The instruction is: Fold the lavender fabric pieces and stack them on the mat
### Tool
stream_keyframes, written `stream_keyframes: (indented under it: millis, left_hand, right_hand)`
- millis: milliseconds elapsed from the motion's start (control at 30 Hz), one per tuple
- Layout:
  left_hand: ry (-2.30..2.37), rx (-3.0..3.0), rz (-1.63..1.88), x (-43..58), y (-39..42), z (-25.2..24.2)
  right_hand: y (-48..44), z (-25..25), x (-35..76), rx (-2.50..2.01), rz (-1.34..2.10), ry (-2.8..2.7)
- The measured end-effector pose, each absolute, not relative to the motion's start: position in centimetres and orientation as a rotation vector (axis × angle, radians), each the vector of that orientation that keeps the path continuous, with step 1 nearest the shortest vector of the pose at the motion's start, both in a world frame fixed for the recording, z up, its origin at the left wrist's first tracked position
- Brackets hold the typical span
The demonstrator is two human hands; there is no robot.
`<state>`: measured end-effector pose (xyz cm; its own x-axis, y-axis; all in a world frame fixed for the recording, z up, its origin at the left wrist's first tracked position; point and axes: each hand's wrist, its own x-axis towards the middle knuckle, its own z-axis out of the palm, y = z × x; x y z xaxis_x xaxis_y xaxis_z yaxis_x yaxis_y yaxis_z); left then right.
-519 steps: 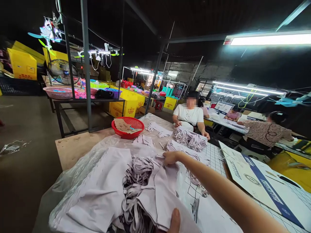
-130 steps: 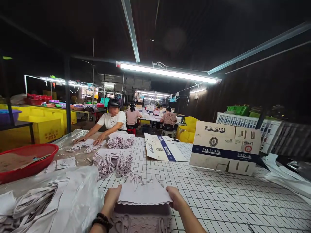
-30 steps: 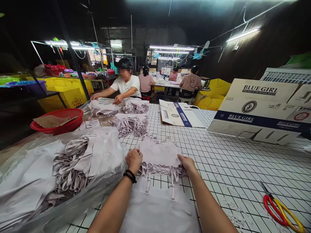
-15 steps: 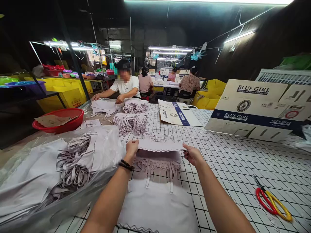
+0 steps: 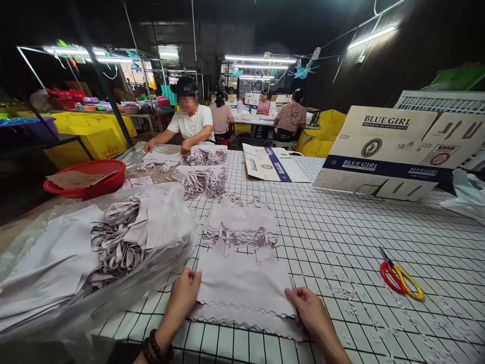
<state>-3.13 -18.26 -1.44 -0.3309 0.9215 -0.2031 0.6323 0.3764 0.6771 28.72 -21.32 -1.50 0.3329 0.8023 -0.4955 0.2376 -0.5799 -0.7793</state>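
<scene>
Pale fabric piece (image 5: 244,278) flat on gridded table (image 5: 341,237). Left hand (image 5: 185,292) and right hand (image 5: 308,306) pinch its near corners, fingers curled, forearms low.

**Pale lilac on a black-gridded white**

The cloth piece (image 5: 244,280) between the left hand (image 5: 185,293) and the right hand (image 5: 310,308) is plain pale lilac. The surface (image 5: 341,237) under both hands is white with a black grid. The scissors (image 5: 401,277), right of the right hand, have red and yellow handles. Far beyond the left hand is a red basket (image 5: 113,177).
</scene>
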Motion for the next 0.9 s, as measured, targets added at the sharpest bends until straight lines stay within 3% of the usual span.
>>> stream_keyframes:
  millis: [367,667,900]
  left_hand:
    - [2.039,1.478,0.486,-3.0,-20.9,-0.6]
    - [2.083,1.480,0.385,-3.0,-21.3,-0.6]
    - [2.020,1.806,0.793,-1.5,-17.9,0.1]
  right_hand:
    - [-24.0,-0.6,29.5,-2.228,0.897,-1.238]
    - [-24.2,0.0,29.4,-2.368,0.884,-1.323]
    - [-18.3,2.9,30.5,-2.263,0.692,-1.363]
